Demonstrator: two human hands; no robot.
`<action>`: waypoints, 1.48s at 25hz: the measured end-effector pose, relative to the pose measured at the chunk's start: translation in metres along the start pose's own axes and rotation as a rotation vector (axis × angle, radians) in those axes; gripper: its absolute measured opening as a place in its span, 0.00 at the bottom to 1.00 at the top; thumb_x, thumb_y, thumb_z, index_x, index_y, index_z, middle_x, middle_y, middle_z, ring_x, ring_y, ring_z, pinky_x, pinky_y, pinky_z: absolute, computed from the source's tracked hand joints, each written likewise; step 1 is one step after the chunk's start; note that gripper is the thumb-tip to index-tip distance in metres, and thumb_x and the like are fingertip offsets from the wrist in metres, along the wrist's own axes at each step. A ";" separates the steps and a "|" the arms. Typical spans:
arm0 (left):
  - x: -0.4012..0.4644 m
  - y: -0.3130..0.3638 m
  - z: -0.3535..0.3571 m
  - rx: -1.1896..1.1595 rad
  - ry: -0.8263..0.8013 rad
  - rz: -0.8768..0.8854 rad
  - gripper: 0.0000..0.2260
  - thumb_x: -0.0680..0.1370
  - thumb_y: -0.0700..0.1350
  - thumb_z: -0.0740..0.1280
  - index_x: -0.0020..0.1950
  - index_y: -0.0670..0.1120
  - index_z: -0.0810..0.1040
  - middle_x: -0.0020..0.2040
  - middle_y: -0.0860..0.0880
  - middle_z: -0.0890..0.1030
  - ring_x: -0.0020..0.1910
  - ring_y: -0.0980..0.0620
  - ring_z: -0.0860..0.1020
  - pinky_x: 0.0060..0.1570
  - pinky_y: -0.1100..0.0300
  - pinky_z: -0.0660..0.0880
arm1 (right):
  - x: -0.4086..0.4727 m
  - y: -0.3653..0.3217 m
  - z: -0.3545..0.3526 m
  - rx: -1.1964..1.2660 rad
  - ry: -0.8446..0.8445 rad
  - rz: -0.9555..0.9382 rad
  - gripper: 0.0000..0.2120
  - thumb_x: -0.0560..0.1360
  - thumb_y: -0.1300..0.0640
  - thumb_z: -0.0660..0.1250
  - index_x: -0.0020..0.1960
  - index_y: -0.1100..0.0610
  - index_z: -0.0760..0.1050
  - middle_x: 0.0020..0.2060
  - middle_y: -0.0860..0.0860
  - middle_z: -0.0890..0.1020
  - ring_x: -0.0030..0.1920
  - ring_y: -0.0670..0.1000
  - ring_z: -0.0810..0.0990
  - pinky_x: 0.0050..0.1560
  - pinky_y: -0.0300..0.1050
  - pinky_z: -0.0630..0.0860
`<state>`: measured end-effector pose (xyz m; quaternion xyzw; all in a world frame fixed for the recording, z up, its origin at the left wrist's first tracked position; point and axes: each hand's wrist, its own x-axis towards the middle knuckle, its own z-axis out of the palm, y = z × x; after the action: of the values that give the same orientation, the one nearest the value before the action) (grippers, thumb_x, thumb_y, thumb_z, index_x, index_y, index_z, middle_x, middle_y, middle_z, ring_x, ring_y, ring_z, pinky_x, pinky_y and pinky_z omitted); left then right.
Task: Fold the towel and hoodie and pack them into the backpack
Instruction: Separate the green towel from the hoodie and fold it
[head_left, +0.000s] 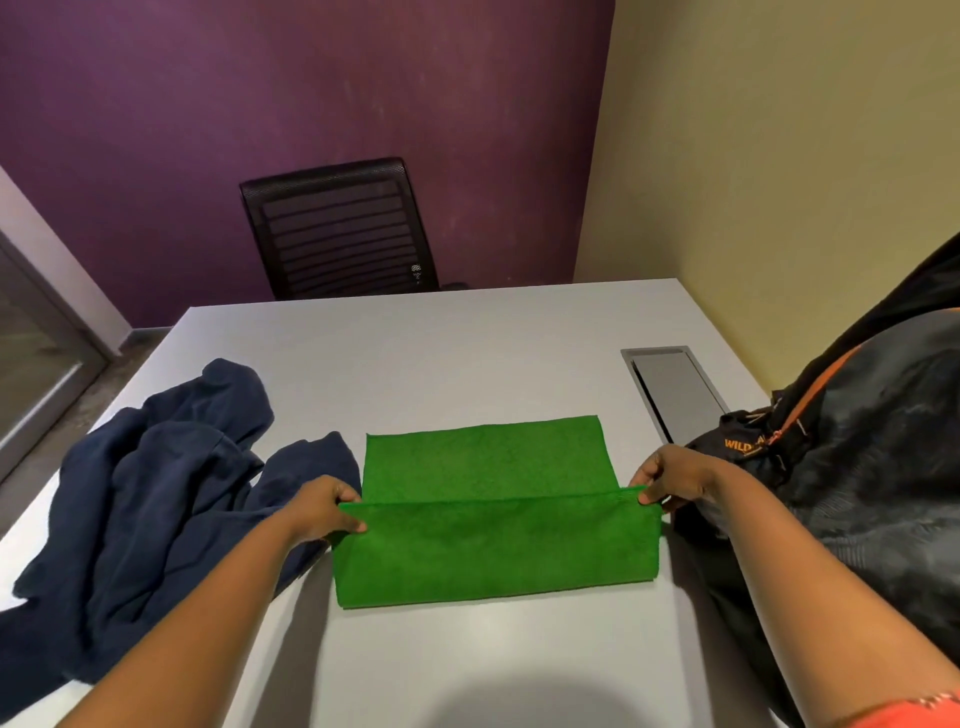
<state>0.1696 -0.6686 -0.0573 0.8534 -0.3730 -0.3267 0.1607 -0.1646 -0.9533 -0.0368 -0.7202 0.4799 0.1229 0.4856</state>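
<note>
A green towel (493, 519) lies in the middle of the white table (467, 353), its near edge lifted and partly folded over toward the far side. My left hand (324, 506) pinches the lifted edge at its left corner. My right hand (670, 480) pinches the same edge at its right corner. A dark blue hoodie (156, 499) lies crumpled on the table to the left, touching the towel's left side. A black and grey backpack (857, 467) with orange trim stands at the right edge of the table, close to my right hand.
A grey cable hatch (675, 389) is set into the table behind the towel on the right. A black mesh chair (337, 228) stands at the far side against the purple wall. A glass door is at the left.
</note>
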 end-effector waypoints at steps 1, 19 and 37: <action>0.008 0.002 -0.002 -0.063 0.070 -0.022 0.09 0.68 0.37 0.75 0.32 0.46 0.78 0.32 0.49 0.78 0.34 0.51 0.75 0.39 0.59 0.74 | 0.005 -0.002 -0.002 0.008 0.057 -0.029 0.11 0.72 0.72 0.67 0.37 0.58 0.78 0.27 0.47 0.80 0.30 0.43 0.78 0.28 0.33 0.75; 0.113 0.010 0.011 -0.280 0.429 -0.229 0.13 0.72 0.40 0.73 0.31 0.42 0.72 0.29 0.45 0.73 0.32 0.48 0.70 0.33 0.57 0.66 | 0.116 -0.027 0.011 0.258 0.726 -0.143 0.10 0.72 0.67 0.70 0.52 0.63 0.81 0.35 0.49 0.76 0.40 0.49 0.75 0.44 0.38 0.69; 0.123 0.017 0.057 0.004 0.731 -0.242 0.21 0.76 0.39 0.64 0.68 0.39 0.67 0.60 0.37 0.75 0.59 0.36 0.72 0.56 0.44 0.69 | 0.148 -0.040 0.046 0.069 0.840 -0.198 0.15 0.81 0.60 0.54 0.63 0.63 0.73 0.63 0.59 0.76 0.65 0.58 0.72 0.63 0.45 0.67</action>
<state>0.1844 -0.7726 -0.1448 0.9518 -0.1882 -0.0166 0.2417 -0.0437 -0.9975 -0.1311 -0.7336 0.5684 -0.2442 0.2811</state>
